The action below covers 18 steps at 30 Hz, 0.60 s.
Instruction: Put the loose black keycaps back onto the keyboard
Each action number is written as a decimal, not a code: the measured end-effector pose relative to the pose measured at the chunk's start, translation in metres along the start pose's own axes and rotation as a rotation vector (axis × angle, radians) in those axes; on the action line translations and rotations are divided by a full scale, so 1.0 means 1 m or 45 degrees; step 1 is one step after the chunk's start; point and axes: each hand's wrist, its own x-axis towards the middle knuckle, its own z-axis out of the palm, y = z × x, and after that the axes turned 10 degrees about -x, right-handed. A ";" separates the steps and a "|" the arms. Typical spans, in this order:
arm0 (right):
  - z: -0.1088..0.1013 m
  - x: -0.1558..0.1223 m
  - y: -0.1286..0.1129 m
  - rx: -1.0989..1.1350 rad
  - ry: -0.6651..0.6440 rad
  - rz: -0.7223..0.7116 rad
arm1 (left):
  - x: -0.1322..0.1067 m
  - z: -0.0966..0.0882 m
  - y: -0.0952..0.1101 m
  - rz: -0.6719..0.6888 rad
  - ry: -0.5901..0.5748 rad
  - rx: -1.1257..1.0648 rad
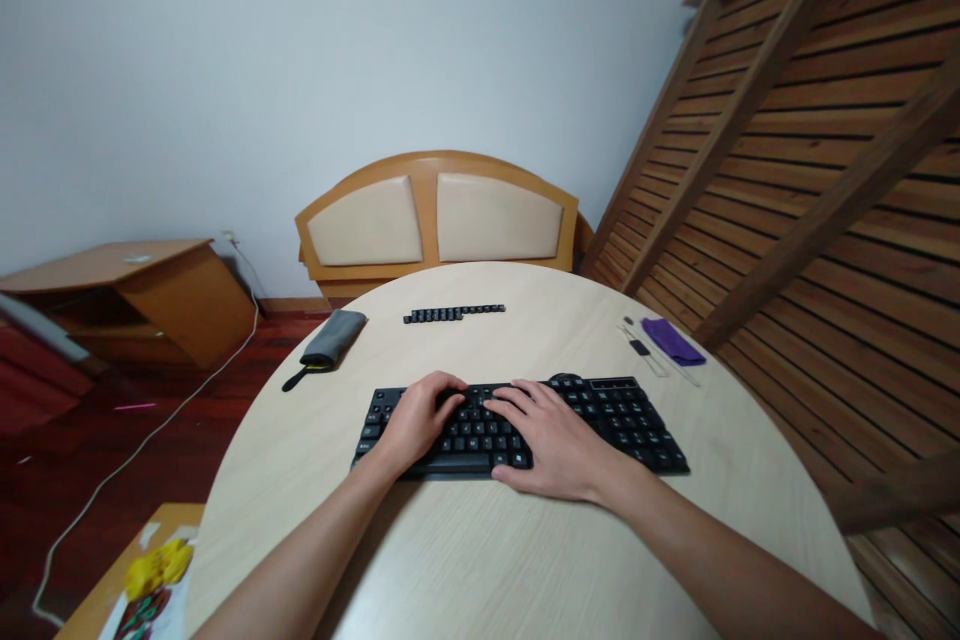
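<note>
A black keyboard [472, 444] lies in front of me on the round, pale wooden table [480, 560]. My left hand [421, 420] is over its left half, thumb and forefinger bent close together at the upper rows. Whatever sits between those fingertips is too small to make out. Across the right-middle keys rests my right hand [551, 435], fingers spread, its fingertips at the upper rows and its thumb by the bottom edge. Beyond the keyboard, loose black keycaps [436, 315] are lined up in two rows.
A grey pouch [334, 338] with a black strap lies at the table's left. On the right are a purple cloth [673, 341] and a small wire tool [640, 347]. A wooden slatted frame [787, 200] leans close by. A headboard [437, 210] stands behind.
</note>
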 end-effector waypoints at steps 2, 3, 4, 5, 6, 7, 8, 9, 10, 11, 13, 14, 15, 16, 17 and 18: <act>-0.001 0.000 -0.001 0.013 -0.005 -0.003 | -0.004 0.001 0.004 -0.002 -0.004 -0.039; -0.001 0.000 -0.001 0.021 -0.007 -0.003 | -0.004 0.001 0.005 -0.010 -0.007 -0.049; -0.002 0.000 0.000 0.029 -0.007 -0.002 | -0.003 0.001 0.005 -0.021 -0.009 -0.056; -0.002 0.000 0.000 0.037 -0.008 -0.001 | -0.003 0.001 0.005 -0.033 -0.010 -0.059; -0.002 0.000 0.000 0.043 -0.008 0.001 | -0.002 0.001 0.004 -0.045 -0.011 -0.059; -0.002 0.000 0.001 0.047 -0.010 0.002 | -0.002 0.001 0.004 -0.055 -0.009 -0.056; -0.001 0.000 0.001 0.050 -0.011 0.005 | -0.002 0.002 0.003 -0.060 -0.009 -0.051; -0.001 0.000 0.002 0.051 -0.013 0.008 | -0.003 0.002 0.002 -0.057 -0.012 -0.043; -0.001 0.000 0.002 0.051 -0.014 0.009 | -0.003 0.002 0.002 -0.048 -0.016 -0.034; 0.000 -0.001 0.003 0.051 -0.015 0.010 | -0.004 0.002 0.001 -0.034 -0.022 -0.026; 0.001 -0.001 0.003 0.050 -0.011 0.006 | -0.005 0.002 0.001 -0.004 -0.036 -0.012; 0.001 -0.001 0.003 0.050 -0.009 0.004 | -0.006 0.002 0.002 0.008 -0.039 -0.002; 0.002 -0.001 0.004 0.050 -0.009 0.002 | -0.006 0.002 0.002 0.020 -0.038 0.010; 0.002 -0.001 0.004 0.051 -0.008 0.001 | -0.006 0.001 0.002 0.032 -0.040 0.023; 0.002 -0.001 0.004 0.053 -0.007 -0.001 | -0.006 0.001 0.002 0.045 -0.045 0.034; 0.002 -0.001 0.004 0.055 -0.008 -0.002 | -0.006 0.001 0.002 0.062 -0.052 0.042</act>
